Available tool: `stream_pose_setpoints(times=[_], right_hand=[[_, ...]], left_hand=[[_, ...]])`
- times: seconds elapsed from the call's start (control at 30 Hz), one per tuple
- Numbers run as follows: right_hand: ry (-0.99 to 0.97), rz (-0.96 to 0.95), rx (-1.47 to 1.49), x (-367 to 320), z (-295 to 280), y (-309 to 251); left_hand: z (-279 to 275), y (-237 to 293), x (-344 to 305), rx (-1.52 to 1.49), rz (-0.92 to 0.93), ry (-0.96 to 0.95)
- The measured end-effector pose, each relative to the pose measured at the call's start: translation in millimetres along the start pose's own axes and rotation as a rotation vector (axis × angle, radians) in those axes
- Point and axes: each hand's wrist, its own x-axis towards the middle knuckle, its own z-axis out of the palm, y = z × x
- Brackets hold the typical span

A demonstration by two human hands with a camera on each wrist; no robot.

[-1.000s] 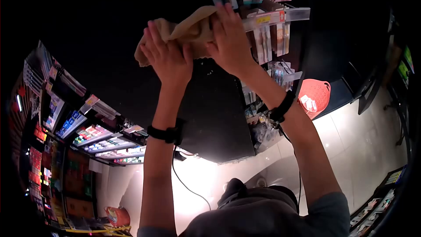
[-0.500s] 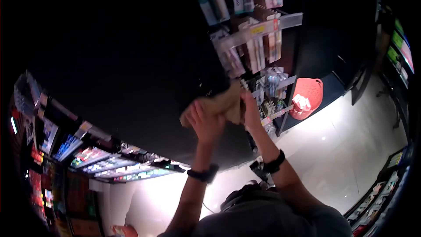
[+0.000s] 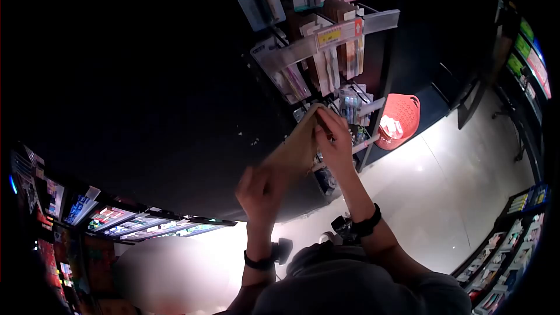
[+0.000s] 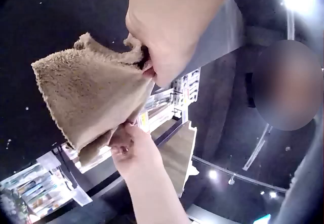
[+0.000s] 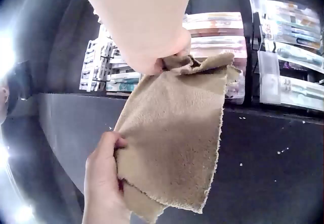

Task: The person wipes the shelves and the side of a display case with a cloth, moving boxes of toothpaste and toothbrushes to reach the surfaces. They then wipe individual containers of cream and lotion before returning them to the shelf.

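Note:
A tan cloth point(image 3: 291, 151) with a fuzzy face and scalloped edges is held between both hands above a black surface point(image 3: 175, 151). My left hand point(image 3: 256, 195) grips its near end, fingers curled. At the far end, my right hand point(image 3: 334, 140) pinches an edge between thumb and fingers. The left wrist view shows the cloth point(image 4: 91, 92) partly folded, its lower flap hanging loose. Its broad face point(image 5: 174, 128) hangs between the two hands in the right wrist view. White specks point(image 3: 254, 138) dot the black surface beyond the cloth.
Packaged toothbrushes point(image 3: 326, 73) hang on hooks close beyond the right hand, with a clear price strip point(image 3: 373, 21) jutting out. Right of them stands a red basket point(image 3: 410, 111) with white packets inside. Lit shelves point(image 3: 140, 221) line the left; another rack point(image 3: 501, 256) is at lower right.
Both hands left their flat spread on the cloth over the black surface and drew back toward the body and right. They now hold it up by its ends, stretched between them.

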Motion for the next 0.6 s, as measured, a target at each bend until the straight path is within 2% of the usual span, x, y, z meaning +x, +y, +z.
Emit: stream_pose_setpoints(times=[0.1,0.17,0.23,0.3,0.37,0.4,0.43,0.5,0.57,0.6], right_hand=[[-0.051,-0.04,0.099,15,7,9],[-0.208,0.094,0.437,27,12,6],[-0.326,0.085,0.518,36,19,14],[-0.512,0.013,0.584,38,33,27],[-0.695,-0.179,0.381,41,36,7],[-0.757,-0.036,0.552,39,38,-4],[-0.784,-0.037,0.582,40,40,-2],[-0.712,-0.197,0.484,42,46,3],[-0.736,-0.198,0.547,46,49,4],[-0.718,-0.233,0.541,48,50,5]], left_hand=[[5,4,2,0.1,0.029,-0.049],[12,16,11,0.119,0.018,-0.013],[18,27,25,0.221,0.049,0.049],[22,33,34,0.325,0.081,0.088],[23,37,35,0.463,0.072,0.184],[20,40,36,0.515,0.058,0.188],[19,42,37,0.703,0.056,0.197],[24,39,27,0.78,-0.071,0.237],[33,36,20,0.916,-0.06,0.259],[39,43,18,1.047,-0.096,0.207]])
